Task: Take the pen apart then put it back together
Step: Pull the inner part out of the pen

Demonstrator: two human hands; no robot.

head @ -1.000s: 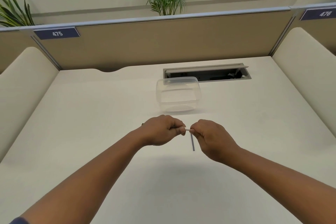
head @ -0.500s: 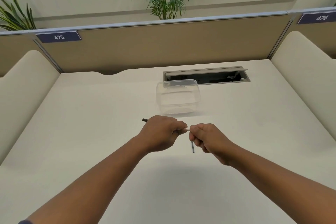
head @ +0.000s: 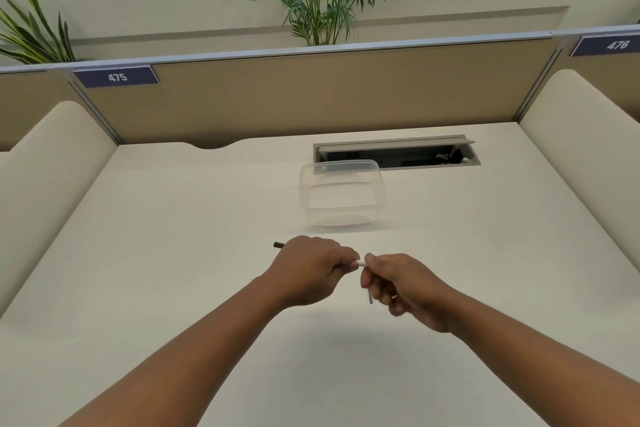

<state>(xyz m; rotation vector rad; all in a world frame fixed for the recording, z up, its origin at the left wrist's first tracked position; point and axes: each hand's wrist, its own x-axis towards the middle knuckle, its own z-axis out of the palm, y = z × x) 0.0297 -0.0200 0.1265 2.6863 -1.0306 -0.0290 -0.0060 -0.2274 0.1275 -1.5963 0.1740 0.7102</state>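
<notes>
1 slim dark-ended pen body is gripped by the left hand. Its white tip and 1 thin grey rod are pinched by the right hand. 1 clear plastic tub is seen behind.

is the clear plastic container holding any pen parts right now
No, the clear plastic container on the desk looks empty, while the left hand and right hand hold the pen parts in front of it.

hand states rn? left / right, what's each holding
Left hand: closed round the pen body, dark end sticking out on its far side.
Right hand: closed, pinching the white piece between the hands, thin grey rod hanging below.
</notes>
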